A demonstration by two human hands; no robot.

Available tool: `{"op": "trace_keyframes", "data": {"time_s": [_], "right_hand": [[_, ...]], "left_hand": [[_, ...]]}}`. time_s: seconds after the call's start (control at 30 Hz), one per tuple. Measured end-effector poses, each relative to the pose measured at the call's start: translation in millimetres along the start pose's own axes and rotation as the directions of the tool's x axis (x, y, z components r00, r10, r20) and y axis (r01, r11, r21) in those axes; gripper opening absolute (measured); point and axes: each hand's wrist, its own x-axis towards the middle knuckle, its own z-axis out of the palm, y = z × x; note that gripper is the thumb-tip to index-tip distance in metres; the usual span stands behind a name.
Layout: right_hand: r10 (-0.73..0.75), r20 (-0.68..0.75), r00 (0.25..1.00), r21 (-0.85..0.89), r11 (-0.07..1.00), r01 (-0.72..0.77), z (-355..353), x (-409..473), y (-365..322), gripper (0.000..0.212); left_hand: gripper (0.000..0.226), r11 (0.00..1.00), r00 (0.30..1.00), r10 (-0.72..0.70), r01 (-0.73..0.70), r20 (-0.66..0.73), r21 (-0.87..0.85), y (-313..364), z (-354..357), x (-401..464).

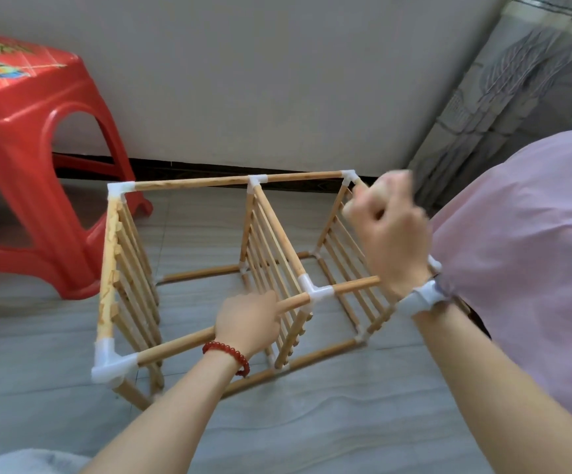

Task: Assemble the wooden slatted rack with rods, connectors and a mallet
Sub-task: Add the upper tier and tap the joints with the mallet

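A: Two hands on the job. Left hand (248, 321) first: fingers curled round the near top rod (175, 345), gripping it just left of the white T-connector (313, 291), index finger lying along the wood toward that joint.

B: And the right hand (388, 234)?

A: Blurred, but the fingers are curled tight into a fist, raised beside the far right corner connector (348, 175). There's something pale at the top of the fist; I can't tell whether it holds anything.

B: Wrists?

A: A red bead bracelet (228, 354) on the left, a white band (421, 297) on the right.

B: Where's the rack itself?

A: The wooden rack (260, 261) stands on the grey tiled floor (312, 422), right in front of the person. Three slatted panels stand on edge, left, middle and right, joined by rods top and bottom through white plastic connectors. A three-way corner connector (111, 362) sits nearest the camera on the left.

B: Around it?

A: A red plastic stool (21, 159) to the left, near the rack's left panel, against a pale wall (243, 80). On the right, pink fabric (534, 251) fills the edge of view, with a patterned grey surface (517, 80) behind.
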Motion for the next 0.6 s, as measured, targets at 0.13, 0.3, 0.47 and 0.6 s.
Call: {"op": "trace_keyframes", "data": {"time_s": [0.13, 0.3, 0.47, 0.6], "right_hand": [[-0.031, 0.329, 0.944, -0.09, 0.994, 0.064, 19, -70, 3, 0.031], [-0.093, 0.133, 0.987, -0.092, 0.99, 0.106, 4, -7, 11, 0.036], [0.02, 0.366, 0.93, 0.062, 0.997, -0.046, 19, -80, 8, 0.032], [-0.027, -0.012, 1.0, 0.106, 0.994, 0.028, -12, -2, 7, 0.035]], "left_hand": [[0.017, 1.0, 1.0, 0.002, -0.002, -0.017, 0.03, 2, -1, -2], [0.02, 1.0, 1.0, 0.006, -0.006, -0.008, 0.012, -2, -4, 1], [0.02, 1.0, 1.0, 0.0, 0.0, -0.01, 0.015, -2, 2, 2], [0.018, 1.0, 0.999, 0.005, -0.003, -0.042, 0.029, 0, 2, 2]]}}
